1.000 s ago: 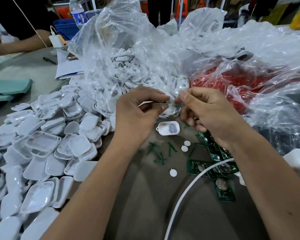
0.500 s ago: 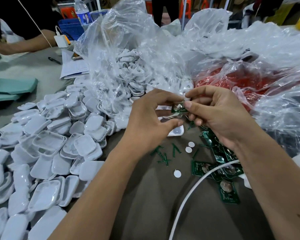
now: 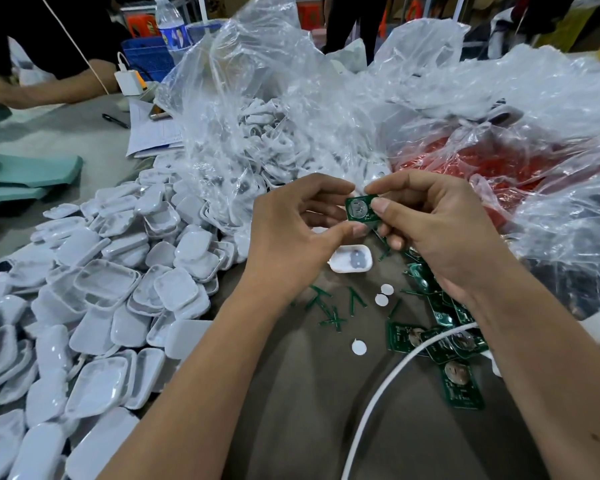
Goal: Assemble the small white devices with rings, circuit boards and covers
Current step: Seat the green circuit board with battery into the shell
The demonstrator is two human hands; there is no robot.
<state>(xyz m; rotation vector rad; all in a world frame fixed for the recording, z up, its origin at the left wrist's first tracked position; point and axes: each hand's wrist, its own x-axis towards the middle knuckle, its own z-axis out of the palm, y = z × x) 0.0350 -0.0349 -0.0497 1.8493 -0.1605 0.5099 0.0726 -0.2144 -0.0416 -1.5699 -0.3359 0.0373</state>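
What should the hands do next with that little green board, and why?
Probably lower the green board into the open white case just below. Both the left hand and right hand pinch it, and the case sits open and waiting.

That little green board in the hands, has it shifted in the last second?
Yes. The green board was edge-on; now it is turned face up, slightly higher above the open white shell on the table.

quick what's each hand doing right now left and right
Left hand: fingers curled, thumb and forefinger pinching the left edge of the green circuit board.
Right hand: pinching the same board's right edge.
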